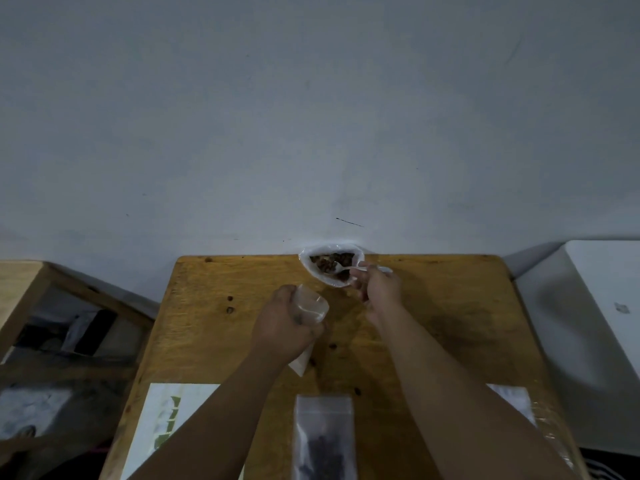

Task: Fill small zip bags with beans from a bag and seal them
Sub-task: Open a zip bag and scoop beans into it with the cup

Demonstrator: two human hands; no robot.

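The filled clear zip bag [323, 441] lies nearest. The left hand [282, 327] fingers clamp an empty clear zip bag [311, 304]; the right hand [379, 285] fingers pinch a white plastic spoon [343, 269] in the white bean bag [306, 265]. Spill risk: the empty bag's narrow mouth.

No text, label, brand or number can be read. The white sheet [194, 398] at the lower left of the frame bears green marks too blurred to make out, and the white object [602, 271] at the right edge carries a small grey mark, likewise illegible.
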